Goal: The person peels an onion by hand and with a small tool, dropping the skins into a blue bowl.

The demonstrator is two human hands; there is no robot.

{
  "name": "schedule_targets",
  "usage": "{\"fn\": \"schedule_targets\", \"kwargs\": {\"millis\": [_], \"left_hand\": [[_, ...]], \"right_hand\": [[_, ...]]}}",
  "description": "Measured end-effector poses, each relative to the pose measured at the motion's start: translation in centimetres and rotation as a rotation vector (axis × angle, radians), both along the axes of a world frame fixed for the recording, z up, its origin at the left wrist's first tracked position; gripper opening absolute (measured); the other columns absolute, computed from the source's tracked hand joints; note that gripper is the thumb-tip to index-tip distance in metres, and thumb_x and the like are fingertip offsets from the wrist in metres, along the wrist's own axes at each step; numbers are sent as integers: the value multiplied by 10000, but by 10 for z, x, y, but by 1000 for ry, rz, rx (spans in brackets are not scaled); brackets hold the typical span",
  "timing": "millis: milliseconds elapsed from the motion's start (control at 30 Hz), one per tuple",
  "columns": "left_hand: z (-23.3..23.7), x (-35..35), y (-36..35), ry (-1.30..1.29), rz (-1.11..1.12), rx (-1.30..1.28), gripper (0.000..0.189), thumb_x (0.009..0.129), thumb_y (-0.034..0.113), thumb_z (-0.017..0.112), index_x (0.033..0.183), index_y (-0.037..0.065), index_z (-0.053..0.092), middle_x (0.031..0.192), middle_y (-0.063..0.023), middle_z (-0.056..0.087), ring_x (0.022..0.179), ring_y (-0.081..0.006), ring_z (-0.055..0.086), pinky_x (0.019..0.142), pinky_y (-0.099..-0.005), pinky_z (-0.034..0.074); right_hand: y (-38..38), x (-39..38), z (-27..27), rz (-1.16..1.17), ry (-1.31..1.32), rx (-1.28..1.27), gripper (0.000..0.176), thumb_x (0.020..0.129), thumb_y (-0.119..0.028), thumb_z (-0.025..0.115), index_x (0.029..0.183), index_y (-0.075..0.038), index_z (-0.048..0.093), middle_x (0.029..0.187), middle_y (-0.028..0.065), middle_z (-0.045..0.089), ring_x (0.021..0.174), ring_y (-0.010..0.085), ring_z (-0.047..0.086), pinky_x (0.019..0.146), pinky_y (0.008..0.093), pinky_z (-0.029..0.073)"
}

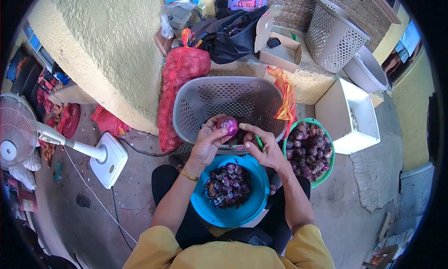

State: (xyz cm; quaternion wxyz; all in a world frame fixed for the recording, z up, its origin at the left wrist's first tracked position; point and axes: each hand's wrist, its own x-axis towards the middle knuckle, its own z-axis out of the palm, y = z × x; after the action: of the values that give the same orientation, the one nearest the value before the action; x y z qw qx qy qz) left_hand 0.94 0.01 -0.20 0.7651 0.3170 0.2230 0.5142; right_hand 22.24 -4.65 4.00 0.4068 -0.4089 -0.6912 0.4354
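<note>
My left hand (209,141) holds a purple-red onion (229,125) over the front rim of a grey plastic basket (200,103). My right hand (262,146) is beside it, gripping a green-handled knife (258,140), thumb reaching toward the onion. Below the hands, on my lap, sits a blue bowl (252,208) holding dark onion peels (227,185). To the right stands a green bowl (329,168) filled with unpeeled onions (309,148).
A red mesh sack of onions (179,89) leans on the yellow wall left of the basket. A white pedestal fan (28,138) stands at the left. A white box (352,115), grey laundry baskets (333,35), a cardboard box (282,52) and a black bag (233,33) lie behind.
</note>
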Motion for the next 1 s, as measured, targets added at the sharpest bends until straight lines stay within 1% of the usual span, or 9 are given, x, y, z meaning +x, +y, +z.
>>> {"fn": "schedule_targets", "kwargs": {"millis": [167, 233, 333, 433, 633, 733, 867, 933, 1000], "left_hand": [[1, 1, -1, 20, 1, -7, 445, 906, 18, 648, 1319, 44, 483, 1255, -101, 592, 1151, -204, 615, 1005, -364, 533], [3, 2, -2, 21, -1, -4, 442, 901, 7, 648, 1309, 48, 482, 1248, -102, 593, 1153, -206, 615, 1008, -365, 532], [0, 2, -2, -16, -5, 0, 433, 888, -17, 647, 1283, 56, 483, 1232, -100, 596, 1141, -202, 623, 1002, -356, 537], [-2, 1, 0, -9, -15, 7, 432, 881, -30, 648, 1270, 61, 485, 1232, -100, 596, 1146, -201, 621, 1005, -358, 537], [-3, 2, -2, -29, -62, -21, 433, 883, -55, 659, 1259, 80, 491, 1200, -77, 601, 1109, -168, 629, 974, -319, 549], [-5, 2, -1, -16, -59, 0, 431, 882, -47, 638, 1273, 71, 499, 1245, -86, 597, 1129, -183, 631, 946, -334, 573], [-5, 2, -1, -29, -62, 2, 431, 883, -53, 632, 1274, 68, 497, 1248, -89, 596, 1146, -193, 622, 977, -353, 557], [-7, 2, -1, -30, -64, 2, 431, 883, -54, 630, 1274, 68, 497, 1249, -90, 595, 1152, -196, 618, 990, -362, 550], [-7, 1, 0, -16, -65, 6, 433, 882, -52, 632, 1274, 71, 495, 1249, -91, 593, 1161, -201, 613, 1009, -377, 537]], "right_hand": [[2, -12, -9, -120, -25, -70, 506, 981, -134, 551, 1449, 19, 437, 1081, 220, 689, 944, 232, 696, 865, 337, 510], [3, -17, -13, -148, -83, 95, 517, 988, -156, 551, 1450, 38, 423, 1140, 276, 659, 972, 312, 695, 902, 370, 500], [5, -19, -10, -138, -63, 173, 539, 978, -151, 568, 1445, 67, 410, 1166, 299, 645, 1000, 335, 691, 919, 390, 495], [5, -17, -11, -102, -94, 148, 548, 971, -106, 567, 1462, 68, 397, 1281, 246, 621, 1063, 245, 643, 990, 353, 455], [5, -17, -9, -90, -75, 123, 568, 947, -108, 611, 1451, 69, 415, 1347, 276, 579, 1193, 290, 622, 1032, 370, 443], [7, -17, -12, -114, -85, 230, 572, 931, -80, 621, 1435, 94, 414, 1172, 312, 645, 1071, 305, 681, 942, 356, 487], [6, -17, -10, -98, -73, 184, 570, 932, -77, 621, 1435, 93, 414, 1169, 308, 650, 1070, 305, 682, 943, 356, 488], [6, -17, -9, -87, -69, 131, 552, 955, -109, 607, 1443, 70, 422, 1335, 271, 591, 1217, 307, 615, 1023, 368, 454], [5, -17, -8, -88, -70, 121, 548, 956, -106, 604, 1442, 71, 423, 1332, 270, 594, 1218, 306, 614, 1026, 368, 453]]}}
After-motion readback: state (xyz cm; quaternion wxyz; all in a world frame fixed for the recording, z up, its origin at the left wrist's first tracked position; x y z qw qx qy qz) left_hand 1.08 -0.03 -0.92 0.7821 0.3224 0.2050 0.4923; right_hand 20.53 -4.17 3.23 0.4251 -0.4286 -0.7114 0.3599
